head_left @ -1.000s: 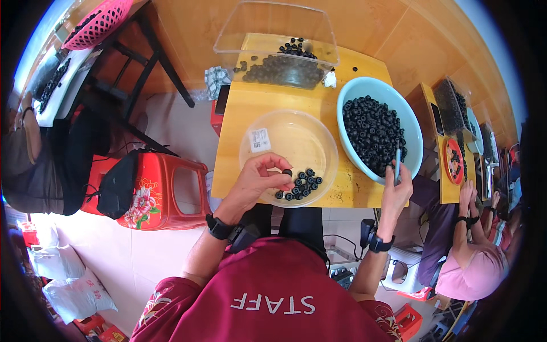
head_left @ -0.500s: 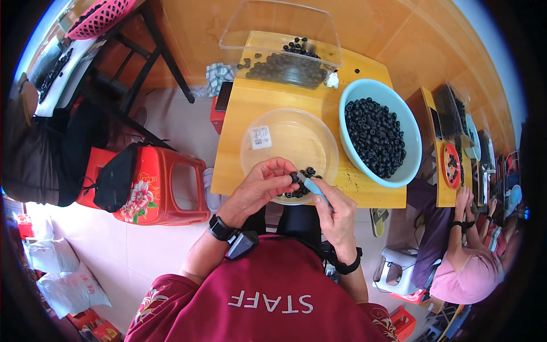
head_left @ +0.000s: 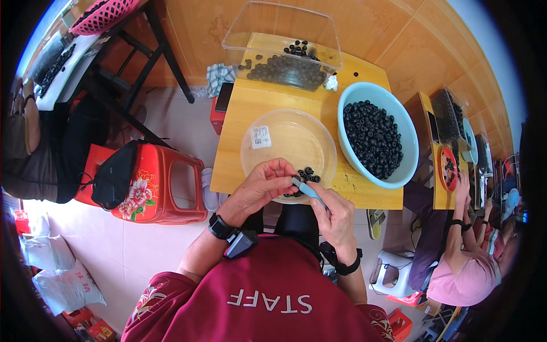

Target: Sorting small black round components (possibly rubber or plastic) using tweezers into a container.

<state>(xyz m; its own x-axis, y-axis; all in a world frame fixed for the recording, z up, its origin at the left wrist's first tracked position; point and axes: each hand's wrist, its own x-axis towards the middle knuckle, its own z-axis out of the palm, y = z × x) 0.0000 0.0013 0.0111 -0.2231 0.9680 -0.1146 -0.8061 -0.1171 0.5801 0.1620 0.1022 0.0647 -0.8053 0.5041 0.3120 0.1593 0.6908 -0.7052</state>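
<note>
In a pinch between its thumb and fingertips, my left hand [head_left: 259, 185] holds a small black round part [head_left: 296, 180], mostly covered by the fingers. My right hand [head_left: 337, 216] is wrapped round a blue-handled tool [head_left: 311, 192], whose short grey metal tip touches or nearly touches that part; its exact kind is not clear. Both hands are over the near edge of a shallow round clear plastic tub [head_left: 310, 134]. Several loose black ring-like parts [head_left: 309, 173] lie in the tub by my fingers. To the right stands a light blue basin [head_left: 411, 128] heaped with black ring-like parts [head_left: 373, 137].
A clear rectangular bin [head_left: 279, 25] with more black parts stands at the table's [head_left: 233, 137] far side, beside a crumpled white tissue [head_left: 331, 82]. A red stool [head_left: 154, 188] with a black bag [head_left: 115, 176] is at left. Another person [head_left: 464, 268] works at the right.
The tool's tip has shifted slightly left and down against the black part in my left hand. My hands otherwise stay almost in place.
</note>
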